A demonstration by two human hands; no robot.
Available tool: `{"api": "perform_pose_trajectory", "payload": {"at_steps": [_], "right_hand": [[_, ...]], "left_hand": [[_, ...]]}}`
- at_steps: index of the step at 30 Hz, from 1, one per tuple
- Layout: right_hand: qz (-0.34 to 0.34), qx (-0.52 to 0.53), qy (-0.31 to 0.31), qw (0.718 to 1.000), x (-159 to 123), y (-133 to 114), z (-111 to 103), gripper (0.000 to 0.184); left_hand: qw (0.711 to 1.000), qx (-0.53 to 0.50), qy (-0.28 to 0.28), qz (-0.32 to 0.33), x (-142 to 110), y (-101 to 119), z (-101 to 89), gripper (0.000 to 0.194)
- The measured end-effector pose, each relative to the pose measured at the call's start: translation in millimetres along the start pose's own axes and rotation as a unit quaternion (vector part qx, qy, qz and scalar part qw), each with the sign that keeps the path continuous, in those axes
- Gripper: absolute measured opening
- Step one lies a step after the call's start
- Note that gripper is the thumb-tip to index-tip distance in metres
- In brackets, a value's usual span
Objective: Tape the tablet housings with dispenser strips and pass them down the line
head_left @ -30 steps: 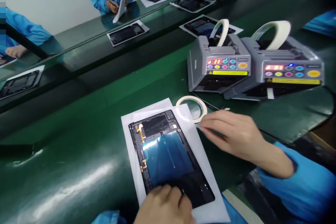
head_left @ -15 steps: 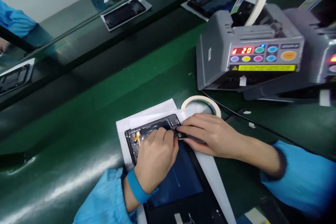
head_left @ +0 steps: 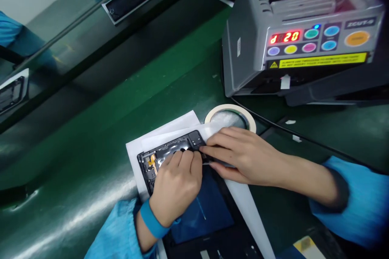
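An opened black device housing (head_left: 196,138), with an orange flex cable (head_left: 151,162) and a shiny dark inner part, lies on white paper (head_left: 138,144). Directly below it stretches a black panel with a dark blue screen area (head_left: 199,218). My left hand (head_left: 178,184), a blue band at its wrist, rests over the housing with curled fingers; whatever the fingertips pinch is hidden. My right hand (head_left: 243,156) is closed on the housing's right edge, thumb below and fingers on top. Both hands nearly meet at that corner.
Behind my right hand a roll of cream tape (head_left: 252,123) lies flat. A grey tape dispenser (head_left: 246,36) with a lit display stands at back right, its black cable (head_left: 273,122) crossing the bench. Further devices on paper (head_left: 133,0) line a dark conveyor. A co-worker's blue sleeve (head_left: 10,28) shows beyond.
The view has shifted and the dispenser appears larger. My hands hold nearly the same place on the housing. The inner part beside my left fingers now shows bright reflections.
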State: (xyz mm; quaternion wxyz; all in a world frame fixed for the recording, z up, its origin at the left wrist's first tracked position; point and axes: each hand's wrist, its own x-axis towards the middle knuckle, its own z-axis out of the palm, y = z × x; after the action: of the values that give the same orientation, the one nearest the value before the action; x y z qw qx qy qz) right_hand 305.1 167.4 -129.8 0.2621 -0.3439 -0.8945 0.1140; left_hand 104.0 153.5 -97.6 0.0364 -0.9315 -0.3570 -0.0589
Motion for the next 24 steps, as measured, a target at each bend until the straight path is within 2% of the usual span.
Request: {"api": "perform_pose_trajectory", "payload": {"at_steps": [4, 9, 17, 24], "right_hand": [[0.009, -0.026, -0.014, 1.0, 0.1, -3.3, 0.9, 0.029], [-0.01, -0.083, -0.042, 0.996, 0.5, -5.3, 2.2, 0.03], [-0.059, -0.097, 0.001, 0.994, -4.0, -0.7, 4.0, 0.03], [-0.08, -0.106, 0.01, 0.991, -5.6, -1.6, 4.6, 0.028]], "left_hand": [[1.0, 0.012, 0.0, 0.026, 2.0, -1.0, -1.8, 0.015], [1.0, 0.012, 0.001, 0.024, 1.7, -3.0, -1.6, 0.016], [0.999, -0.048, 0.002, -0.001, -0.8, -8.6, 2.4, 0.016], [0.995, -0.094, 0.01, -0.019, -1.6, -10.9, 3.4, 0.018]]}}
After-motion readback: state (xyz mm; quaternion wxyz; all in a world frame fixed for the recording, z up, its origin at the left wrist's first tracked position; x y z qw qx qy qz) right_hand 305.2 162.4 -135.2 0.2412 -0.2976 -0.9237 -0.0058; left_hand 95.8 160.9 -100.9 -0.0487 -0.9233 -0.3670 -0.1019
